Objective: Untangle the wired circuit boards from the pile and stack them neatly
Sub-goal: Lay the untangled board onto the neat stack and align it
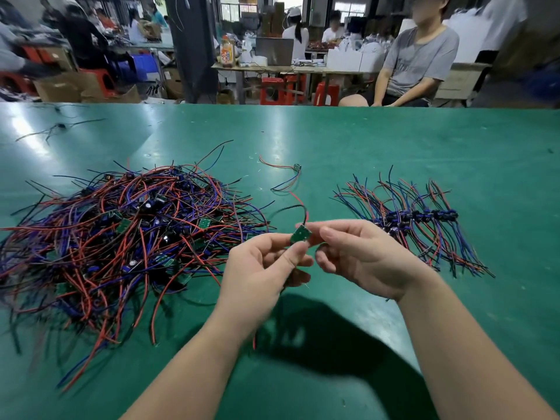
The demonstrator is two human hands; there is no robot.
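**A:** ok so where's the board at right now?

**B:** the little green circuit board (300,234) is up off the desk (363,140), pretty much dead centre between both hands; the left hand (266,268) has its grip pinched on the lower left edge, thumb and fingers curled in; the right hand (363,256) pinches the upper right edge, its other fingers loosely curled below; a red and a black wire (298,207) arc up from the top of it

**A:** and the rest?

**B:** the pile (121,231) sits on the left of the desk, a wide mess of red, blue and black wires with boards mixed in; the stack (421,219) lies on the right, boards in a row, wires fanned out to both sides; one loose board (297,167) lies alone further back between the two, touching neither
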